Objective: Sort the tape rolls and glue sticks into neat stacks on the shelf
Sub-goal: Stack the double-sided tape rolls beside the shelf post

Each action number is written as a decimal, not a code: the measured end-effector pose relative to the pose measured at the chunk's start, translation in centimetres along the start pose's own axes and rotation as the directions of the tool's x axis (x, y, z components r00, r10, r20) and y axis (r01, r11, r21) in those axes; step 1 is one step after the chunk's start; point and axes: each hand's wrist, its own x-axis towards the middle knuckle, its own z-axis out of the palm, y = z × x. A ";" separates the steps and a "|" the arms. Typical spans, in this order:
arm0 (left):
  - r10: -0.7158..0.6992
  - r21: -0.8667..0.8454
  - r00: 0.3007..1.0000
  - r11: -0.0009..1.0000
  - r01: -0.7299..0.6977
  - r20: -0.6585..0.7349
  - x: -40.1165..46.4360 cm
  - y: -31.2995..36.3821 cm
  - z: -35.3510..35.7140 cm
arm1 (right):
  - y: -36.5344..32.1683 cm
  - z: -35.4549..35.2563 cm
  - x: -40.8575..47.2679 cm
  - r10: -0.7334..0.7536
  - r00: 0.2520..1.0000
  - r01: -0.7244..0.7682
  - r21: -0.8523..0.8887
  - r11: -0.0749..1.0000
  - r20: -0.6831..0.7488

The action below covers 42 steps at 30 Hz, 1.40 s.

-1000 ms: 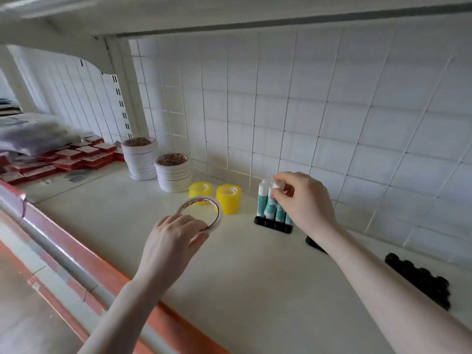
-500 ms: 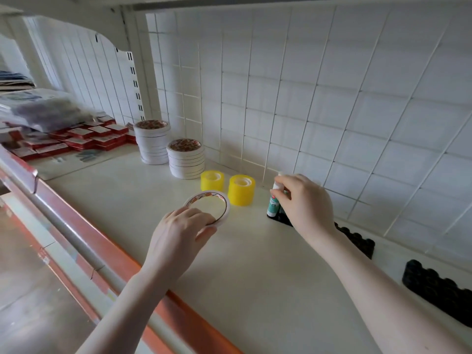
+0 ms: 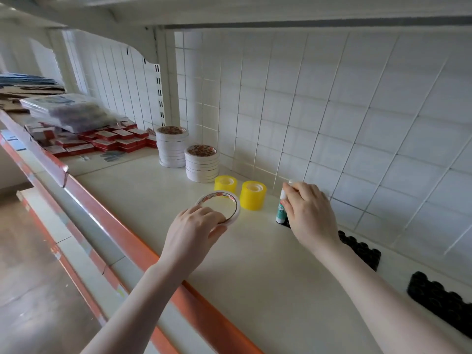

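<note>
My left hand (image 3: pixel 195 232) grips a thin white tape roll (image 3: pixel 218 206) by its near edge, holding it just above the cream shelf (image 3: pixel 255 264). My right hand (image 3: pixel 310 213) curls round the top of an upright glue stick (image 3: pixel 281 209) with a white cap and green label, near the back wall. My hand hides any other glue sticks. Two stacks of white tape rolls, a taller one (image 3: pixel 172 146) and a shorter one (image 3: pixel 202 163), stand at the back left. Two yellow tape rolls (image 3: pixel 225 183) (image 3: pixel 253 194) sit beside them.
Black trays (image 3: pixel 360 249) (image 3: pixel 441 300) lie along the back wall on the right. Red boxes (image 3: pixel 102 141) and plastic-wrapped packs (image 3: pixel 69 111) fill the shelf's left section. An orange rail (image 3: pixel 132 246) edges the shelf front. A white grid panel (image 3: pixel 332 111) forms the back.
The view has swung so everything sits further right and lower. My left hand keeps the tape roll; my right hand stays on the glue stick, with fewer sticks showing beside it than a second ago.
</note>
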 end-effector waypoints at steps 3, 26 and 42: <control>0.000 0.031 1.000 1.000 0.001 -0.018 -0.4 -0.6 -0.9 | -0.4 -0.5 0.1 0.011 0.999 -0.009 0.028 1.000 -0.047; 0.247 0.053 0.969 0.968 -0.245 -0.029 7.8 -21.1 -7.9 | -17.4 10.5 8.4 -0.030 0.988 0.033 -0.018 0.999 0.152; 0.281 -0.008 0.958 0.960 -0.281 0.063 18.3 -28.0 -6.2 | -20.5 15.3 9.6 0.090 0.979 -0.082 -0.053 0.995 0.180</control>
